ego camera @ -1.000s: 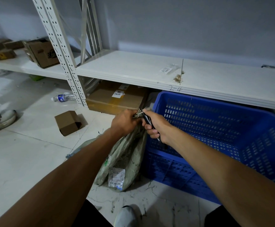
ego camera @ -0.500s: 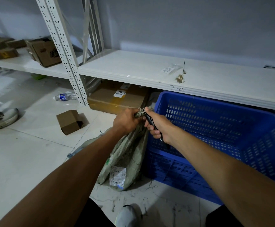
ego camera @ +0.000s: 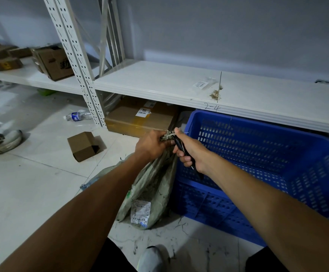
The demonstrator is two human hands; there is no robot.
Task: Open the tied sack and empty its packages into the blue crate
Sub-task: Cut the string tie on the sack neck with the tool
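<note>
A grey-green woven sack (ego camera: 153,185) with a white label stands on the floor against the left side of the blue crate (ego camera: 257,165). My left hand (ego camera: 151,144) grips the bunched, tied neck of the sack. My right hand (ego camera: 189,152) holds a slim black tool, its tip at the frayed tie (ego camera: 168,135) on the neck. The crate looks empty inside.
A white shelf board (ego camera: 179,83) runs just above the crate's far rim. Under it lies a flat cardboard box (ego camera: 140,118). A small open carton (ego camera: 84,146) and a water bottle (ego camera: 77,115) lie on the tiled floor at left. My shoe (ego camera: 152,258) is near the sack.
Both hands stay at the sack's neck; the right hand with the tool has shifted slightly against the tie. The view has drifted a little.
</note>
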